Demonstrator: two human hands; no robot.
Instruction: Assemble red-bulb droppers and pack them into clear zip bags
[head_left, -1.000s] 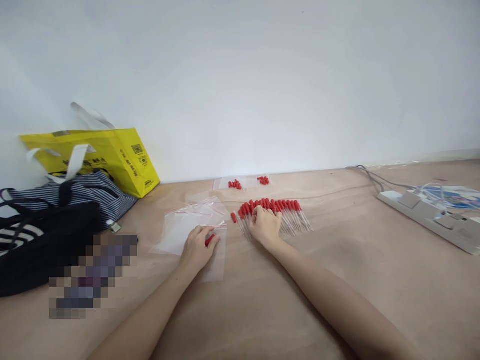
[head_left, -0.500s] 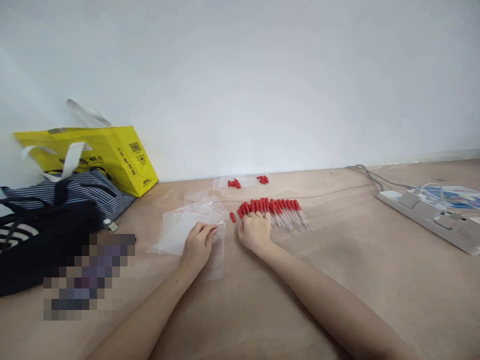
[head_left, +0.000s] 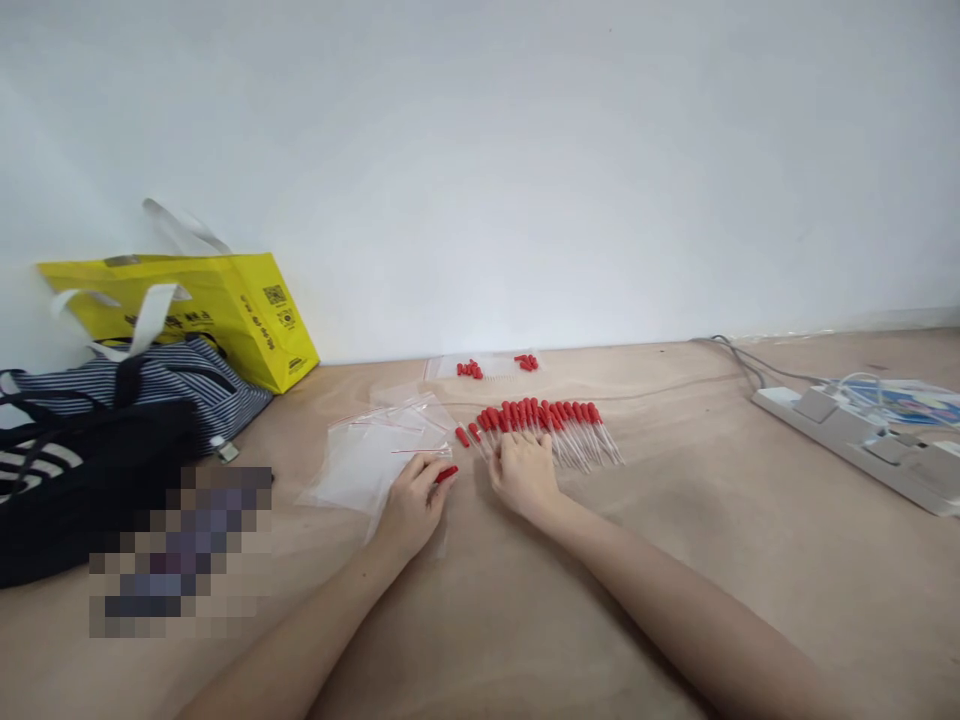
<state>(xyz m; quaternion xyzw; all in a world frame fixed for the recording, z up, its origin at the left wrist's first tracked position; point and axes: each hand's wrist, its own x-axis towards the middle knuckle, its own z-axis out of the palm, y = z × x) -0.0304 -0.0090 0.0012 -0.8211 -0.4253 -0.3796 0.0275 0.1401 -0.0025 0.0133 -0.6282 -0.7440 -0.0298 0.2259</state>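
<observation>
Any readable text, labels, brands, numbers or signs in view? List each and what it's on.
Nothing readable enough to quote.
Yellow bag, front: dark characters, blurred and partly covered by a handle.
Its narrow side: QR code, a line of lettering and smaller marks, all too small.
Colored leaflet: no lettering can be made out.
Clear bags, red-topped droppers: no lettering visible.

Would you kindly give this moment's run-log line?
left hand: holding red piece; right hand: at red-topped droppers; clear bags: near left hand
</observation>
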